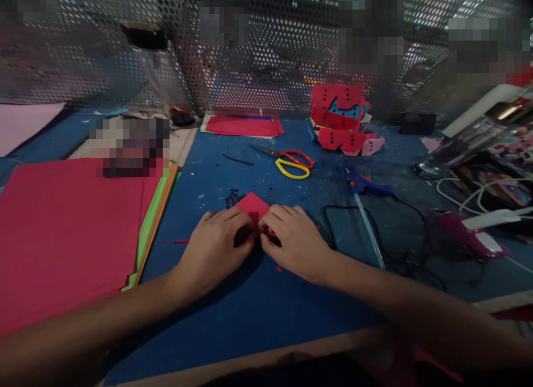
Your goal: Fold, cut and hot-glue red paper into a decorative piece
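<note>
1. We see both bare hands meeting over the near-middle part of a blue tabletop (233, 331), where a small red paper piece (252, 201) lies under the fingers, one corner pointing to the far side.
2. The left hand (216, 245) is curled, its thumb and fingers grasping the left part of that paper.
3. The right hand (295, 241) grasps the right part, thumb and forefinger closed on it (we find the fingertips partly hidden).
4. Just beyond the left hand we see a cluster of small black bits (232, 199); a thin red stick (181, 241) shows to its left.
5. A red paper scrap (279, 269) lies on the near side of the right hand.
6. Farther off, we see scissors (295, 164) with one red and one yellow handle, and left of them a thin black strip (237, 160).
7. To the right lies a blue hot glue gun (361, 181), a pale glue stick (370, 229) running from it toward the near side.
8. At the far side we see red paper cutouts with black dots (338, 120) and, to their left, a flat pile of red paper strips (239, 126).
9. On the left is a stack of large red sheets (70, 231), green and orange edges showing along its right side.
</note>
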Available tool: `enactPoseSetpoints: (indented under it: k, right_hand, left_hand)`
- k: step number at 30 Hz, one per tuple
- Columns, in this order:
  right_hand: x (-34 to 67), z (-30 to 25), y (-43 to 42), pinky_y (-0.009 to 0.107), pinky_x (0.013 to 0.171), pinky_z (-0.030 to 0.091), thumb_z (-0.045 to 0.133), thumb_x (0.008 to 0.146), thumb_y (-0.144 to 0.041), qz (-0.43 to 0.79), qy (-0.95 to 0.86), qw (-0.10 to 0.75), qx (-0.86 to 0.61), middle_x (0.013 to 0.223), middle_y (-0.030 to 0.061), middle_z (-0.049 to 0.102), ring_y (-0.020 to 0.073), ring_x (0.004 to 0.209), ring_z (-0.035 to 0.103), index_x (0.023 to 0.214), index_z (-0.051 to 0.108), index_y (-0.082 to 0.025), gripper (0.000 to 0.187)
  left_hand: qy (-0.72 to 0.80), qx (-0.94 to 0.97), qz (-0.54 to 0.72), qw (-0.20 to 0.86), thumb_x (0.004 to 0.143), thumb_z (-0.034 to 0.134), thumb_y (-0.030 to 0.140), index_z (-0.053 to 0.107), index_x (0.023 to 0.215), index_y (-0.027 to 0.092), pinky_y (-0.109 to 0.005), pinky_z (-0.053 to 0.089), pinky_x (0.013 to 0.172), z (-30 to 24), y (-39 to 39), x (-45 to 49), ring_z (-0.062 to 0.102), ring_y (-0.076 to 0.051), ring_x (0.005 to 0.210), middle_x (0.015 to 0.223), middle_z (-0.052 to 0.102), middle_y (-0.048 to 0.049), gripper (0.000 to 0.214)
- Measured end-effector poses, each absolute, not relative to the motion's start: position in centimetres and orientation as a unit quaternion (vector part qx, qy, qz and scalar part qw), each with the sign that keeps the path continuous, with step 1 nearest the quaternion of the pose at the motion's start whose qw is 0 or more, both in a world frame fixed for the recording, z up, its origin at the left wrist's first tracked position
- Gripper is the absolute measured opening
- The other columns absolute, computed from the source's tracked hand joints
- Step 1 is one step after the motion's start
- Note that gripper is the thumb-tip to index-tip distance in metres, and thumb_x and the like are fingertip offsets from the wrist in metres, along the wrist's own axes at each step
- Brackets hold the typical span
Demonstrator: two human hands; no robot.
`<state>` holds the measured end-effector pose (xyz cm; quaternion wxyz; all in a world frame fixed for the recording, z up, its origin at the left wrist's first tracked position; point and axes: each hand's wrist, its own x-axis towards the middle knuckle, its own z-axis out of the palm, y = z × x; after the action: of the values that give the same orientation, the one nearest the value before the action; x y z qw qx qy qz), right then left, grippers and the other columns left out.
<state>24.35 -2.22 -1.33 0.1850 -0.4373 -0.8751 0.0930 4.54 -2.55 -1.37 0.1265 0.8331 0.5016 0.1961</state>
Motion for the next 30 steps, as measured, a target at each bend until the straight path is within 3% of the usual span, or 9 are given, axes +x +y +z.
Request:
enactPoseSetpoints:
  k: [14,30]
  right_hand:
    - [25.3,-0.6,-2.5,0.036,0.080,0.031,0.058,0.093,-0.016,0.095,-0.868,0.152,-0.463,0.095,0.0027,0.066,0.0197,0.090,0.057,0.090,0.063,-0.020,0.007]
    - [26.9,0.2,-2.2,0.035,0.078,0.033,0.059,0.091,-0.016,0.114,-0.855,0.118,-0.492,0.091,0.0017,0.064,0.0177,0.083,0.057,0.086,0.061,-0.020,0.007]
  left_hand:
    - [0.500,0.839,0.174,0.126,0.090,0.059,0.020,0.062,0.088,0.022,-0.037,0.034,0.076,-1.1,-2.6,3.9,0.067,-0.022,0.087,0.093,0.073,-0.0007,0.004]
    - [0.514,0.833,0.164,0.125,0.090,0.059,0.023,0.063,0.087,0.023,-0.036,0.035,0.075,-0.7,-2.8,3.1,0.064,-0.019,0.078,0.087,0.071,0.0004,0.005]
